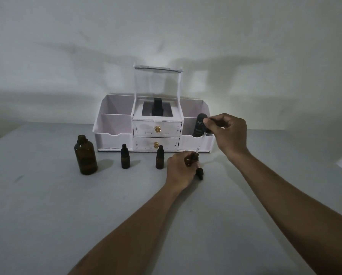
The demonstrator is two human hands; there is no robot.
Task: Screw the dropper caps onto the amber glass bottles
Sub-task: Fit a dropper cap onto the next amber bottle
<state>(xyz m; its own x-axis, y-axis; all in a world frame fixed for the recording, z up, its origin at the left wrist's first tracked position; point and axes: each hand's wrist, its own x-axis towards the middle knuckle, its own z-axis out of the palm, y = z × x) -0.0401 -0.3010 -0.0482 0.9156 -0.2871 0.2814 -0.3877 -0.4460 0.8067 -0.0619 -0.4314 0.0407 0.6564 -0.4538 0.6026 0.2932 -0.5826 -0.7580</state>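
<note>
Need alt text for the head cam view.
Right hand holds a dropper cap, pipette down, over a small amber bottle gripped by the left hand. Two capped bottles, a large open bottle and a white organizer stand nearby.

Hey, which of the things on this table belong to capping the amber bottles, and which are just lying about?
For the job: amber bottle in the left hand; dropper cap in the right hand; loose dropper cap on the table; large uncapped bottle; two capped small bottles.
Lying about: white organizer; black bottle in its right compartment; dark item in its middle compartment.
</note>
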